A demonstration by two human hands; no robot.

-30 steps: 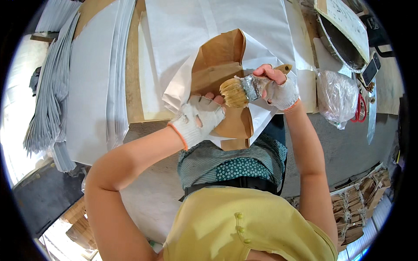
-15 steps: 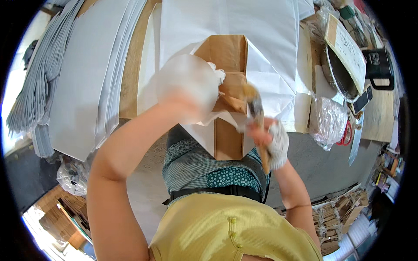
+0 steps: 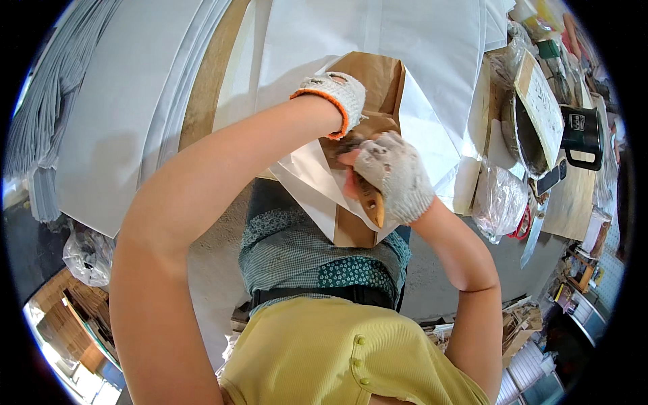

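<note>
A white paper bag with a brown lining (image 3: pixel 381 77) lies with its end folded open in front of me, on other white sheets. My right hand (image 3: pixel 393 172), in a worn knitted glove, grips a brush (image 3: pixel 369 201) by its wooden handle. The dark bristle end is down against the brown paper and partly hidden by my fingers. Over the left side of the bag's opened end is my left hand (image 3: pixel 335 101), gloved with an orange cuff. Its fingers are out of sight behind the glove, so their hold is hidden.
Stacked white paper sheets (image 3: pixel 128 94) lie on the left of the table. To the right stand a metal pot (image 3: pixel 518 131) with a board across it, a black mug (image 3: pixel 582 138) and a clear plastic bag (image 3: pixel 498 202). A phone (image 3: pixel 552 177), red scissors (image 3: pixel 521 224) and a blade (image 3: pixel 533 236) lie nearby.
My right hand has brought the brush left and onto the brown paper, tilting its handle the other way. My left hand has moved up and right, toward the far part of the opened end.
</note>
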